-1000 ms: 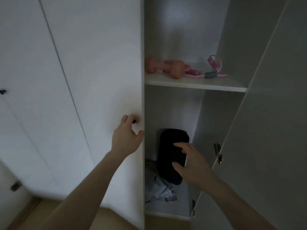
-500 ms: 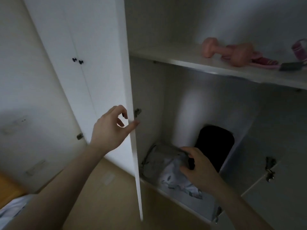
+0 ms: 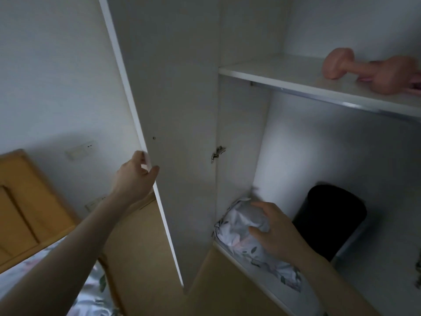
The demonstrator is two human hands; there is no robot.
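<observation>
Left hand [image 3: 134,176] grips the edge of the open cupboard door [image 3: 182,110] while the right hand [image 3: 273,229] curls round the floral cloth bundle [image 3: 239,224] on the cupboard floor [image 3: 262,282] beside a black bag [image 3: 330,220], so opening looks done and lifting the bundle out is left.

Cupboard floor [image 3: 373,279]: fabric bundle [image 3: 242,216], black bag [image 3: 330,215]

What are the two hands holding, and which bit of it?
The left hand grips the cupboard door by its free edge, thumb on the inner face. The right hand grips the flowery cloth bundle by its crumpled top end.
</observation>
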